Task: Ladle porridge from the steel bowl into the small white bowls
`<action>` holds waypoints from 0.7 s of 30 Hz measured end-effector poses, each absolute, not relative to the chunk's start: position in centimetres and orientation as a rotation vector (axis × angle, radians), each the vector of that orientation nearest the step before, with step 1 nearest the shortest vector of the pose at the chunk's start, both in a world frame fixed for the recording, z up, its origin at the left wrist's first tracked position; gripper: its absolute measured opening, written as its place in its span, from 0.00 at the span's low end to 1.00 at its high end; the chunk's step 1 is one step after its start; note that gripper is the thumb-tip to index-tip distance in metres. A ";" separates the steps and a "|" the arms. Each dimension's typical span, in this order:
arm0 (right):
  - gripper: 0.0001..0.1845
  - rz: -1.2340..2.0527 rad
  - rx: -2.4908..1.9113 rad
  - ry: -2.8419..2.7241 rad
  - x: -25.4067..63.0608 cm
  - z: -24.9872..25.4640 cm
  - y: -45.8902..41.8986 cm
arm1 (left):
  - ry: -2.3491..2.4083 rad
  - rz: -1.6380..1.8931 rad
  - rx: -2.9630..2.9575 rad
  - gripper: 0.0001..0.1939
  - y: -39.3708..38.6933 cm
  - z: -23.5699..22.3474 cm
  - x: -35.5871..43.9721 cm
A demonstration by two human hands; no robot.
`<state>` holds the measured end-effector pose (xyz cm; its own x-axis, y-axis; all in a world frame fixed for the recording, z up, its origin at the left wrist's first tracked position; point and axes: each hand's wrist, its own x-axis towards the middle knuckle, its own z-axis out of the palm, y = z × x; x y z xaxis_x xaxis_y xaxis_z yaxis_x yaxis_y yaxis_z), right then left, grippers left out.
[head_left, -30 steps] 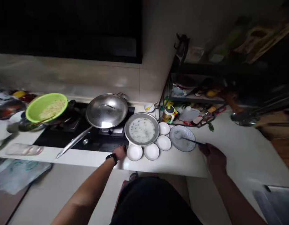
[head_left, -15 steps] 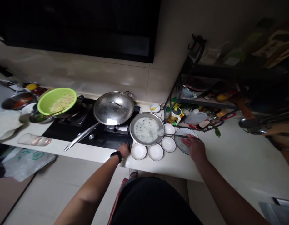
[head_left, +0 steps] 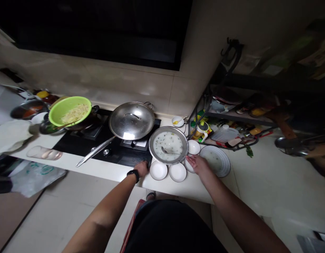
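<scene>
My right hand [head_left: 199,164] is closed on the handle of a metal ladle [head_left: 166,151], its bowl dipping into a steel basin [head_left: 151,149] of white soup with green bits. Beneath my right hand, a small white bowl [head_left: 189,165] is partly covered. Two more small bowls, one at the basin's front [head_left: 158,171] and one beside it [head_left: 177,172], hold nothing visible. To the right lies a patterned plate [head_left: 225,165] with some whitish liquid. My left hand [head_left: 141,169], wearing a black watch, rests on the counter by the cooktop's front right corner, holding nothing visible.
A lidded pan [head_left: 133,123] stands on the black cooktop [head_left: 117,156], its handle pointing at the front edge. Farther left are a green colander [head_left: 55,114] with pale shreds and a glass [head_left: 43,153] lying sideways. A rack [head_left: 231,146] with seasonings stands back right.
My right hand has moved left from over the plate to beside the basin. The ladle's bowl has shifted from the basin's right rim into the soup. My left hand stays in place.
</scene>
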<state>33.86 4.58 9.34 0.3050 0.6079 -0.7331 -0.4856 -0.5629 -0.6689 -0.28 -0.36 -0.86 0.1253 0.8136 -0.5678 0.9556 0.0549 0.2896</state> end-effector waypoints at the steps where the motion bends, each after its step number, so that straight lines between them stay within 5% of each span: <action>1: 0.13 1.456 -1.624 -0.114 33.7 9.3 4.3 | 1.710 -0.294 1.785 0.16 -0.3 -0.8 -0.3; 9: 0.06 1.277 -1.549 -0.263 38.5 13.1 1.5 | 1.701 -0.282 1.786 0.13 -0.3 -0.4 -0.4; 14: 0.26 0.657 -1.685 -0.978 47.3 15.7 -2.1 | 1.690 -0.315 1.802 0.12 -0.2 -0.5 -0.5; 21: 0.25 0.574 -1.958 -1.132 52.3 14.3 -6.1 | 1.679 -0.330 1.792 0.12 0.2 -1.7 -0.9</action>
